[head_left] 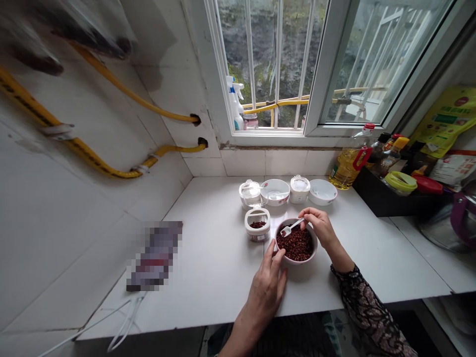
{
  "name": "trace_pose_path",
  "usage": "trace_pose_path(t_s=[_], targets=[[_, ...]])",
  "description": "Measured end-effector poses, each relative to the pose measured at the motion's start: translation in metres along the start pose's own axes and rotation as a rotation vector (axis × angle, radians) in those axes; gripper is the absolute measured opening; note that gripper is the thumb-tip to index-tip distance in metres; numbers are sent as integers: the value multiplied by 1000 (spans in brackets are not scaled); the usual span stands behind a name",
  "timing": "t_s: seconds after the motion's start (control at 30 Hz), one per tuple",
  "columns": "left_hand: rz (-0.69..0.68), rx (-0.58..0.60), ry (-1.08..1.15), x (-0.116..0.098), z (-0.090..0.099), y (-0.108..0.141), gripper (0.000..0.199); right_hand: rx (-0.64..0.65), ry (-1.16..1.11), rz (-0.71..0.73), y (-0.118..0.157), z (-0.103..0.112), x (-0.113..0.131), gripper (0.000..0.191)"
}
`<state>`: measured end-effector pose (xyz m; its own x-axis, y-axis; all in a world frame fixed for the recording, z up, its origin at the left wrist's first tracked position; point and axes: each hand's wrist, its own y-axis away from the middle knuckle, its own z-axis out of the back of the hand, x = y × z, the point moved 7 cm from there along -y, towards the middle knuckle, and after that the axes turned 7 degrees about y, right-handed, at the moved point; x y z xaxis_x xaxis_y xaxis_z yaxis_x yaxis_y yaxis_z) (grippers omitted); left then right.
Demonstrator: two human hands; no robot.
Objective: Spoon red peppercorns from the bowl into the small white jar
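A small white spoon is pinched in my right hand, its scoop low over the bowl and tilted down to the left. Dark red peppercorns nearly fill the white bowl with a pink rim. My left hand steadies this bowl from the left, fingers against its side and rim. Just left of the bowl stands a square clear jar with a pale frame, its lid flipped up and some dark red peppercorns inside. The spoon's scoop seems to carry a few peppercorns.
Behind stand two lidded white jars and two white bowls. An oil bottle and a black seasoning box are at the right. A blurred-out object with a white cable lies left.
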<state>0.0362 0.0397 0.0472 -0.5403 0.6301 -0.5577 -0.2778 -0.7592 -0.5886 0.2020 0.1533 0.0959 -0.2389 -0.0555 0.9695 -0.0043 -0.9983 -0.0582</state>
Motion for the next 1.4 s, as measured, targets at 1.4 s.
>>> trace_pose_path(t_s=[1.4], targets=[[-6, -8, -16, 1, 0, 1, 45, 7, 211, 85, 6, -6, 9, 18]])
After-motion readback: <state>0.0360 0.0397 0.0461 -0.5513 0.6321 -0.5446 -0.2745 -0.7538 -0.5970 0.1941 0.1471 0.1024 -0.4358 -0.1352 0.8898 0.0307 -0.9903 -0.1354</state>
